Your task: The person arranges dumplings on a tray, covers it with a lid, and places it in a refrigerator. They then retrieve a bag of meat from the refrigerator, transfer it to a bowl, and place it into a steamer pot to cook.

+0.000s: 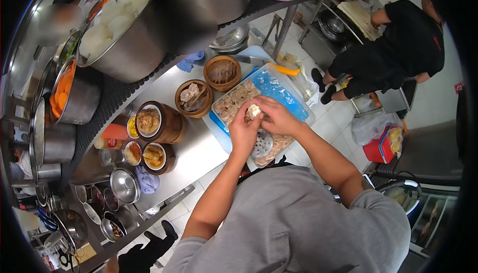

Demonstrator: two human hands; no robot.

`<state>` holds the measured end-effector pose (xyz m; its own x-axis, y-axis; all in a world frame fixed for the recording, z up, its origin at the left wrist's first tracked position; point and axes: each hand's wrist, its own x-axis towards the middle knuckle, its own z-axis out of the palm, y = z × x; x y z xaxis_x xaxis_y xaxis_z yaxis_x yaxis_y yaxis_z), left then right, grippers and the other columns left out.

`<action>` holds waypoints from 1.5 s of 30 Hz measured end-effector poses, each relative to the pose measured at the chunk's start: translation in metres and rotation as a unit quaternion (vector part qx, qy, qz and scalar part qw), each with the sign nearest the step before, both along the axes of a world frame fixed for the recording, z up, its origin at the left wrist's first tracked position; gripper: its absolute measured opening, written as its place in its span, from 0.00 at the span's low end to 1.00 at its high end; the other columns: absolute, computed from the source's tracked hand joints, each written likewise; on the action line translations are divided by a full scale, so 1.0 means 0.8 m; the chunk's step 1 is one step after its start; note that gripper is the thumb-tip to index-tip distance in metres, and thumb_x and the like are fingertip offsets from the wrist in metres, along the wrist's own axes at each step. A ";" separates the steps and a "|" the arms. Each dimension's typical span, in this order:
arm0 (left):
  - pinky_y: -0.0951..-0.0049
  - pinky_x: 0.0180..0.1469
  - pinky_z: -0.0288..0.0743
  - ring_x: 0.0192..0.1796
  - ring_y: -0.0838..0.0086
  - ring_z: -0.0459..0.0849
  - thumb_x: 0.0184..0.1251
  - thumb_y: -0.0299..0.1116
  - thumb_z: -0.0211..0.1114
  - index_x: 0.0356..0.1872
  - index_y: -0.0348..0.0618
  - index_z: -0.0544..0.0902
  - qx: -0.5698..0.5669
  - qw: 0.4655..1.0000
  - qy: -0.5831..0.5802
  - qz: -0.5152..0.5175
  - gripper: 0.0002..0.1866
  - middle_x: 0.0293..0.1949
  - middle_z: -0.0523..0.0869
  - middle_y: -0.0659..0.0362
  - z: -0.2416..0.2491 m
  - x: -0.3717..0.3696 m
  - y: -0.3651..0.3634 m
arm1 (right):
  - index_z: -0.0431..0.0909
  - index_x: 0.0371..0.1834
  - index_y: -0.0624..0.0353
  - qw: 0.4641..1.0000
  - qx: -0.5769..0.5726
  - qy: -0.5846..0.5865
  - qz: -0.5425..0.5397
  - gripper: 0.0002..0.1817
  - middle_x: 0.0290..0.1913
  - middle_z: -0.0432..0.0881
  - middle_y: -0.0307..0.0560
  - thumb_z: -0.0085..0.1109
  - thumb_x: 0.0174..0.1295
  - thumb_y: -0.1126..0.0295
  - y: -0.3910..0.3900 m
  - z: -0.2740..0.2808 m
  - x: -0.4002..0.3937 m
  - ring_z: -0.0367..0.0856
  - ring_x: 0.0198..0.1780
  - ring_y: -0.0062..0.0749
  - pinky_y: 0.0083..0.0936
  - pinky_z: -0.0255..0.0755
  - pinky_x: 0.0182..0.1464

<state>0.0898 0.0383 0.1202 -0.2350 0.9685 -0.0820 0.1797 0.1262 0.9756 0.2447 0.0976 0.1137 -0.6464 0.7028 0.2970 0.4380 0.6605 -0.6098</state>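
Close together over the work table, my left hand (244,132) and my right hand (278,115) pinch a small pale dumpling (253,111) between their fingertips. Below them is a plastic tray (279,89) with a bare blue base on its far side and rows of dumplings (235,99) on its left. Partly under my hands lies a round perforated metal disc (262,144). Pinkish minced filling (280,146) shows beside it, nearest my body. An orange-handled tool (287,70) rests past the tray's far corner.
Left of the tray stand a bamboo steamer with dumplings (191,95), a lidded steamer (222,72) and bowls of food (148,120). A shelf with large metal pots (124,49) overhangs the table. A co-worker in black (398,49) stands at the right; another person's legs show below.
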 end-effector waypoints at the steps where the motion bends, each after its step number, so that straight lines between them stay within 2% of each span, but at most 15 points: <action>1: 0.77 0.32 0.75 0.32 0.81 0.82 0.58 0.30 0.74 0.58 0.37 0.79 -0.010 1.000 -0.008 0.016 0.26 0.31 0.85 0.57 -0.004 -0.004 0.001 | 0.67 0.68 0.64 1.000 -0.001 0.003 0.004 0.36 0.64 0.74 0.59 0.63 0.52 0.75 -0.003 0.001 -0.003 0.72 0.66 0.53 0.38 0.67 0.66; 3: 0.74 0.33 0.76 0.30 0.78 0.83 0.57 0.31 0.74 0.58 0.37 0.79 -0.019 0.999 -0.014 0.037 0.26 0.30 0.86 0.57 -0.019 -0.017 0.009 | 0.61 0.72 0.62 0.995 -0.086 0.045 -0.039 0.41 0.67 0.71 0.60 0.67 0.52 0.73 -0.006 0.003 -0.005 0.70 0.67 0.54 0.38 0.66 0.67; 5: 0.68 0.36 0.78 0.29 0.65 0.85 0.57 0.33 0.72 0.57 0.36 0.80 0.076 0.980 0.144 0.117 0.25 0.30 0.87 0.53 -0.037 -0.054 0.020 | 0.60 0.73 0.62 0.995 -0.074 0.036 -0.048 0.41 0.67 0.70 0.59 0.67 0.53 0.70 -0.004 0.002 0.000 0.69 0.67 0.54 0.38 0.65 0.68; 7: 0.62 0.43 0.79 0.37 0.53 0.87 0.56 0.34 0.70 0.53 0.36 0.80 -0.086 0.961 0.241 0.105 0.23 0.36 0.87 0.47 -0.008 -0.104 0.032 | 0.60 0.73 0.61 0.996 -0.063 0.026 -0.061 0.42 0.67 0.70 0.59 0.68 0.55 0.67 -0.003 0.000 0.009 0.69 0.67 0.54 0.38 0.65 0.68; 9: 0.58 0.48 0.79 0.44 0.49 0.85 0.55 0.34 0.69 0.51 0.35 0.81 0.060 0.943 0.294 0.145 0.21 0.41 0.85 0.44 -0.060 -0.157 0.051 | 0.61 0.72 0.61 0.992 -0.099 0.023 -0.077 0.40 0.68 0.70 0.59 0.68 0.56 0.66 -0.002 -0.006 0.020 0.69 0.67 0.54 0.38 0.64 0.68; 15: 0.54 0.51 0.79 0.47 0.46 0.83 0.56 0.31 0.65 0.44 0.33 0.79 -0.052 0.879 0.457 0.128 0.16 0.45 0.82 0.41 -0.072 -0.199 0.086 | 0.66 0.70 0.57 0.980 -0.143 0.039 -0.133 0.34 0.65 0.72 0.55 0.66 0.58 0.70 -0.010 -0.028 0.038 0.73 0.64 0.46 0.34 0.69 0.64; 18: 0.55 0.51 0.78 0.47 0.47 0.83 0.57 0.32 0.65 0.43 0.34 0.77 -0.096 0.869 0.468 0.129 0.15 0.45 0.81 0.40 -0.080 -0.198 0.097 | 0.72 0.64 0.60 0.978 -0.106 0.013 -0.177 0.28 0.63 0.75 0.57 0.64 0.58 0.67 0.003 -0.048 0.045 0.76 0.61 0.50 0.38 0.77 0.54; 22: 0.55 0.50 0.79 0.45 0.48 0.83 0.58 0.34 0.66 0.45 0.35 0.75 -0.113 0.865 0.468 0.142 0.18 0.45 0.82 0.41 -0.079 -0.190 0.096 | 0.77 0.57 0.63 0.947 -0.184 0.007 -0.263 0.23 0.57 0.80 0.59 0.62 0.60 0.65 0.030 -0.069 0.039 0.80 0.56 0.52 0.38 0.77 0.53; 25: 0.56 0.50 0.78 0.47 0.50 0.83 0.60 0.35 0.67 0.44 0.35 0.76 -0.069 0.848 0.497 0.172 0.17 0.44 0.82 0.42 -0.071 -0.175 0.080 | 0.79 0.54 0.64 0.946 -0.181 -0.001 -0.268 0.22 0.51 0.83 0.60 0.59 0.60 0.62 0.063 -0.095 0.020 0.82 0.52 0.54 0.39 0.76 0.55; 27: 0.58 0.50 0.77 0.48 0.52 0.82 0.60 0.33 0.67 0.43 0.36 0.79 0.078 0.877 0.443 0.169 0.14 0.43 0.82 0.44 -0.065 -0.143 0.055 | 0.81 0.51 0.66 0.932 -0.194 -0.073 -0.299 0.22 0.49 0.84 0.63 0.57 0.61 0.59 0.084 -0.100 -0.004 0.81 0.52 0.57 0.42 0.74 0.57; 29: 0.59 0.50 0.75 0.48 0.53 0.81 0.61 0.31 0.65 0.43 0.38 0.81 0.015 0.951 0.291 0.104 0.11 0.41 0.83 0.46 -0.067 -0.095 0.031 | 0.82 0.47 0.66 0.920 -0.224 -0.117 -0.300 0.22 0.47 0.84 0.64 0.55 0.60 0.58 0.102 -0.098 -0.027 0.81 0.51 0.57 0.43 0.74 0.56; 31: 0.59 0.49 0.76 0.44 0.53 0.82 0.61 0.30 0.64 0.42 0.39 0.82 0.174 0.937 0.295 0.065 0.10 0.38 0.83 0.49 -0.100 -0.065 0.024 | 0.83 0.43 0.66 0.905 -0.251 -0.164 -0.302 0.22 0.45 0.84 0.64 0.54 0.60 0.56 0.113 -0.103 -0.039 0.81 0.50 0.58 0.43 0.73 0.55; 36: 0.58 0.47 0.77 0.40 0.53 0.83 0.62 0.29 0.63 0.42 0.40 0.81 0.195 0.949 0.245 0.035 0.09 0.37 0.83 0.50 -0.126 -0.046 0.028 | 0.85 0.35 0.67 0.903 -0.217 -0.202 -0.312 0.22 0.41 0.83 0.68 0.54 0.57 0.56 0.119 -0.112 -0.053 0.82 0.46 0.61 0.45 0.74 0.51; 42: 0.59 0.41 0.77 0.39 0.55 0.83 0.65 0.32 0.62 0.43 0.43 0.81 0.191 0.950 0.241 0.057 0.09 0.35 0.82 0.52 -0.132 -0.046 0.028 | 0.84 0.32 0.71 0.856 -0.345 -0.162 -0.350 0.21 0.35 0.85 0.63 0.58 0.54 0.58 0.123 -0.092 -0.061 0.85 0.38 0.52 0.41 0.76 0.42; 45: 0.60 0.39 0.76 0.38 0.57 0.83 0.66 0.33 0.62 0.44 0.43 0.81 0.191 0.950 0.241 0.056 0.09 0.35 0.83 0.52 -0.132 -0.046 0.028 | 0.83 0.32 0.72 0.852 -0.343 -0.144 -0.367 0.21 0.33 0.84 0.59 0.61 0.52 0.59 0.116 -0.075 -0.067 0.84 0.35 0.47 0.39 0.75 0.38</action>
